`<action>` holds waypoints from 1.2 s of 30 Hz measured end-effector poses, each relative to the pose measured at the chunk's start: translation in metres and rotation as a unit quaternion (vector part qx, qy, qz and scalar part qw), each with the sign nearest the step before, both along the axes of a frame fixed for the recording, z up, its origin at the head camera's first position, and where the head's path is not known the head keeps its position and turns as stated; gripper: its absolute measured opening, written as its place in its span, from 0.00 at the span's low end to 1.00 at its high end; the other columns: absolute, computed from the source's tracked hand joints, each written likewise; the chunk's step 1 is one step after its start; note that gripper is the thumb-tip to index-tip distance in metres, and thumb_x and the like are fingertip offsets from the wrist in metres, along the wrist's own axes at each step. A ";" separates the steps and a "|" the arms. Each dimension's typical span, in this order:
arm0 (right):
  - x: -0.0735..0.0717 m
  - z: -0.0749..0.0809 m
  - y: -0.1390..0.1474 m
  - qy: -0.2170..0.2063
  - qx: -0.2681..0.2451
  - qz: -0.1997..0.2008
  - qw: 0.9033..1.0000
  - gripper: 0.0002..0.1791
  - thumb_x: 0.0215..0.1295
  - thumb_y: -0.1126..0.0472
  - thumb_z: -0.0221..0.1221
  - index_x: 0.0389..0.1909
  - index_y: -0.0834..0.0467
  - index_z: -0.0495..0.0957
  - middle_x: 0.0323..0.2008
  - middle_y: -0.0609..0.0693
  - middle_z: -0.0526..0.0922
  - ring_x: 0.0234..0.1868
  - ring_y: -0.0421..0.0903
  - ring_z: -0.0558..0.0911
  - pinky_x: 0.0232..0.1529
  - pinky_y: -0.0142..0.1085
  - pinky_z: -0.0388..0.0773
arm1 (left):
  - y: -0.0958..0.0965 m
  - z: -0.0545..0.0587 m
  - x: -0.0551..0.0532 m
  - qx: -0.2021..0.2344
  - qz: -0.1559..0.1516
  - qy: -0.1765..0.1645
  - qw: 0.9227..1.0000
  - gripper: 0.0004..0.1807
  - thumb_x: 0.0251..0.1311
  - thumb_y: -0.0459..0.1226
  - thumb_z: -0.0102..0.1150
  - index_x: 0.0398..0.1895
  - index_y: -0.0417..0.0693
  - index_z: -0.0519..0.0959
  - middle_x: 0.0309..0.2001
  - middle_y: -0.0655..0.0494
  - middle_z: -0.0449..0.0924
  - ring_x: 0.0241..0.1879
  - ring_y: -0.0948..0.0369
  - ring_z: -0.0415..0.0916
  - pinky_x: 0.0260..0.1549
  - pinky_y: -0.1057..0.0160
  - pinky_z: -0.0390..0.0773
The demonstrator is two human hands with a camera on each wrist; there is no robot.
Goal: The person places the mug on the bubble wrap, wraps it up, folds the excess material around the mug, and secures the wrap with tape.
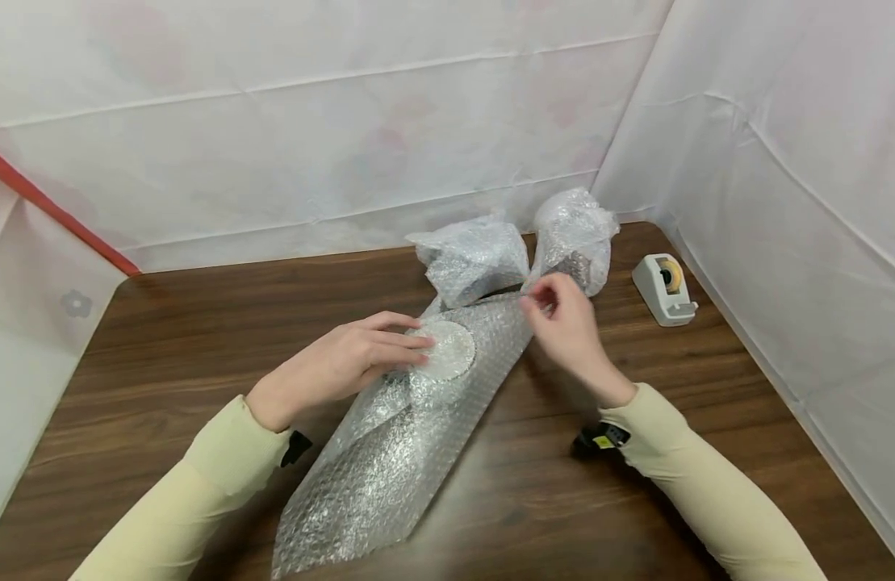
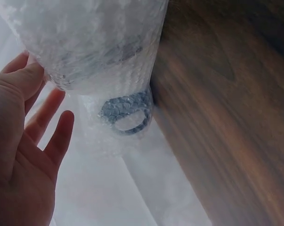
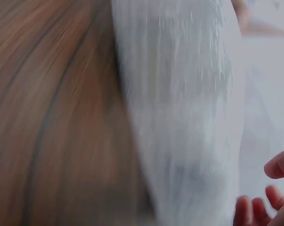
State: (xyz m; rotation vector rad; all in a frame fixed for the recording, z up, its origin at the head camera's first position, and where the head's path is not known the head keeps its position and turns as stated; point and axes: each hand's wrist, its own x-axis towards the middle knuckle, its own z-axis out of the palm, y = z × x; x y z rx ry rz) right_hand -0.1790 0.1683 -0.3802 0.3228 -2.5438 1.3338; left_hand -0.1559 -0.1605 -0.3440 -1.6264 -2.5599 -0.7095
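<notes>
A long sheet of bubble wrap (image 1: 389, 468) stretches diagonally over the table from the near left. Around its far half is a thing with a pale, round end (image 1: 450, 351) facing up; what it is, I cannot tell. My left hand (image 1: 353, 355) rests its fairly straight fingertips on that round end. From the left wrist view, the fingers reach beside the wrapped bulk (image 2: 95, 47). My right hand (image 1: 566, 319) is at the sheet's far right corner, fingers loosely bent. In the right wrist view its thumb and fingertips (image 3: 277, 168) stand apart with nothing between them.
Two bubble-wrapped bundles (image 1: 476, 254) (image 1: 574, 234) stand just behind the sheet, near the back edge. A white tape dispenser (image 1: 661, 294) with yellowish tape is at the right of the brown wooden table (image 1: 200, 323). White sheeting (image 1: 345, 137) hangs behind and at the sides.
</notes>
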 end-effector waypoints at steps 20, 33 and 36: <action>-0.021 -0.037 0.020 -0.402 -0.230 0.053 0.885 0.09 0.70 0.66 0.56 0.43 0.69 0.73 0.28 0.50 0.77 0.24 0.38 0.79 0.29 0.28 0.81 | 0.001 -0.006 -0.006 0.058 -0.018 -0.053 0.997 0.17 0.59 0.25 0.66 0.50 0.47 0.86 0.57 0.57 0.82 0.63 0.49 0.68 0.57 0.60 0.75; 0.011 -0.034 0.052 -0.442 -0.265 0.180 0.838 0.04 0.68 0.74 0.51 0.36 0.65 0.74 0.31 0.49 0.79 0.31 0.40 0.81 0.37 0.31 0.83 | 0.003 -0.006 -0.003 0.065 -0.049 -0.113 0.990 0.16 0.63 0.27 0.63 0.53 0.46 0.84 0.57 0.58 0.82 0.66 0.49 0.67 0.58 0.61 0.74; 0.014 -0.030 0.059 -0.415 -0.230 0.222 0.852 0.10 0.69 0.73 0.52 0.48 0.71 0.74 0.33 0.49 0.81 0.32 0.41 0.82 0.38 0.33 0.83 | 0.004 -0.004 -0.002 0.059 -0.054 -0.128 0.988 0.16 0.63 0.27 0.63 0.53 0.46 0.84 0.58 0.58 0.81 0.67 0.49 0.66 0.60 0.60 0.73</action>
